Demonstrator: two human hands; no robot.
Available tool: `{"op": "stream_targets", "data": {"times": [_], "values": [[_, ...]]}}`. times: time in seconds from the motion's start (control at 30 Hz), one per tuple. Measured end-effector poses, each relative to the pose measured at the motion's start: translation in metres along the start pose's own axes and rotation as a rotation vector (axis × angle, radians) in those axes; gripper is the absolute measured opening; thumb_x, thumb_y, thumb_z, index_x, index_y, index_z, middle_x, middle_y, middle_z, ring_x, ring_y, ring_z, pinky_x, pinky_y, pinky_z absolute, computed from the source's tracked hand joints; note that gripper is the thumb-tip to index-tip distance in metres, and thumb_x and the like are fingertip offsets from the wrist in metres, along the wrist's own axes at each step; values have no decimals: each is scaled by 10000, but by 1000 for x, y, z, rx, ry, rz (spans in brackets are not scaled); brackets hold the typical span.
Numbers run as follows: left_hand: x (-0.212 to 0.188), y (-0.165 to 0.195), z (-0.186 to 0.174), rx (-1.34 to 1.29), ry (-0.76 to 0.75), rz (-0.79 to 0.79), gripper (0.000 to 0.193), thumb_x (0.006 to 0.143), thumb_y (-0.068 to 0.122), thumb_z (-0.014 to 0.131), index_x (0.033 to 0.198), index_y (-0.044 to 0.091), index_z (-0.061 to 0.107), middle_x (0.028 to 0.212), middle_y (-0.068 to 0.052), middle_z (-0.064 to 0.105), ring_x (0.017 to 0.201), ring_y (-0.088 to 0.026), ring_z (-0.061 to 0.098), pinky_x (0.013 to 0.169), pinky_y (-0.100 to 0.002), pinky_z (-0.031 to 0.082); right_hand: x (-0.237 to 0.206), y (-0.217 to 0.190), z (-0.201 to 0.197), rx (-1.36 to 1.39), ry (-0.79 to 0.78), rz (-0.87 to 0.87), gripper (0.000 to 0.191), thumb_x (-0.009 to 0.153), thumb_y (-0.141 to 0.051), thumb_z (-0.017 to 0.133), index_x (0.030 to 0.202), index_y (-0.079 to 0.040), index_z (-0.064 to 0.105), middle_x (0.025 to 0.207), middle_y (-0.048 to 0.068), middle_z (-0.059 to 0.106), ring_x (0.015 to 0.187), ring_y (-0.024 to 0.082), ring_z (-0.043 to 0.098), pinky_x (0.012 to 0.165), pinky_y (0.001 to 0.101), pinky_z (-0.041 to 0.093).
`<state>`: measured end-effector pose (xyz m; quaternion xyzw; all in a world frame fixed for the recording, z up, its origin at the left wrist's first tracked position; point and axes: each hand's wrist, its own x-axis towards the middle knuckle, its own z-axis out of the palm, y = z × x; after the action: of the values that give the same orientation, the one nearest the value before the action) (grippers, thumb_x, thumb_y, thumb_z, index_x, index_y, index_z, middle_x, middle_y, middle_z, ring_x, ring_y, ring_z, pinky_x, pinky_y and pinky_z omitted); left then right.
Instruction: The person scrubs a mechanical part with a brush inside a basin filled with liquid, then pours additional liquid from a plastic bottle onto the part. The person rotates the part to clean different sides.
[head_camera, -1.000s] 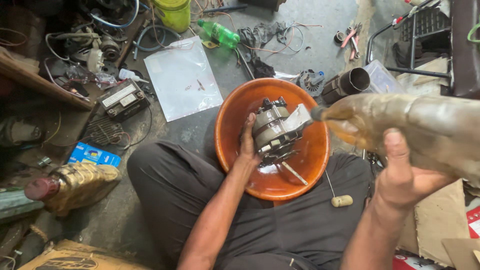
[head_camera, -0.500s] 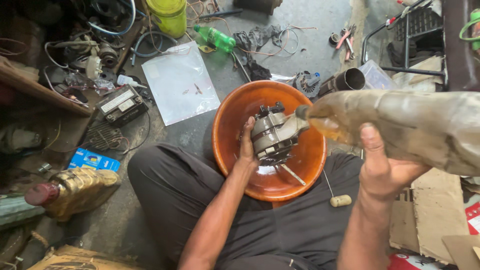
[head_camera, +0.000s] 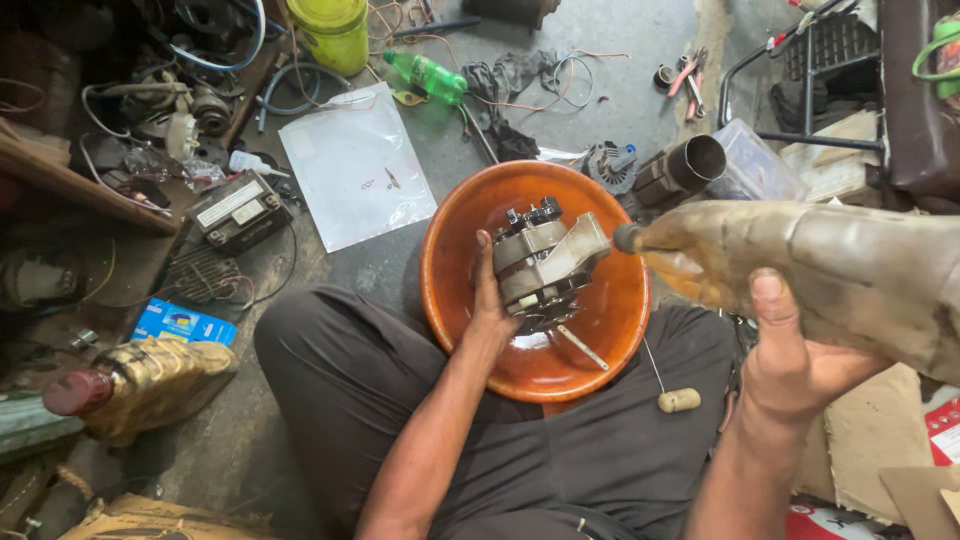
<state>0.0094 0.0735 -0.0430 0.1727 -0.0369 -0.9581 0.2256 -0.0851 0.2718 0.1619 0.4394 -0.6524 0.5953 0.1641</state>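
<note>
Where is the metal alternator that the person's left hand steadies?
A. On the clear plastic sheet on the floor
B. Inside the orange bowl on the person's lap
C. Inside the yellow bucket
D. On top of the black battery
B: the left hand grips the side of the alternator, which sits within the orange bowl, while the right hand tilts a grimy plastic bottle toward it.

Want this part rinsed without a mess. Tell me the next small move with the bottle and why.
Probably tip the bottle a little further. Its mouth already points at the metal motor part, which the left hand holds up inside the orange bowl, so runoff should land there. The right hand grips the bottle from below.
</note>
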Motion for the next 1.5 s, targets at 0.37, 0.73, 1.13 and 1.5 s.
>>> {"op": "stream_targets", "data": {"times": [0.37, 0.73, 1.13, 1.5], "values": [[0, 1, 3, 30, -14, -31, 855, 818, 727, 653, 1337, 49, 602, 1247, -162, 687, 1102, -314, 692, 943, -464, 588, 8, 2, 17, 31, 50, -13, 787, 1044, 47, 737, 1622, -47, 211, 1558, 110, 395, 1437, 231, 436, 1291, 394, 331], [1, -1, 0, 101, -120, -17, 737, 839, 605, 752, 1317, 60, 620, 1218, -126, 706, 1082, -275, 699, 957, -426, 582, 5, 4, 8, 46, 14, 33, 800, 1064, 85, 756, 1637, -53, 214, 1555, 113, 402, 1431, 231, 452, 1298, 400, 350], [0, -4, 1, 181, -32, -78, 801, 785, 670, 713, 1297, 59, 640, 1177, -150, 725, 1046, -290, 729, 926, -426, 617, -4, -8, 36, 18, -83, 94, 874, 1039, 53, 796, 1631, -61, 163, 1572, 130, 371, 1431, 233, 440, 1273, 397, 371], [1, 7, 4, 87, -2, 101, 609, 899, 512, 701, 1271, 37, 621, 1159, -143, 711, 1004, -278, 726, 908, -431, 601, 11, 6, 20, 62, 11, 44, 832, 1048, 46, 784, 1631, -50, 199, 1555, 124, 393, 1430, 239, 452, 1245, 381, 347]]}}
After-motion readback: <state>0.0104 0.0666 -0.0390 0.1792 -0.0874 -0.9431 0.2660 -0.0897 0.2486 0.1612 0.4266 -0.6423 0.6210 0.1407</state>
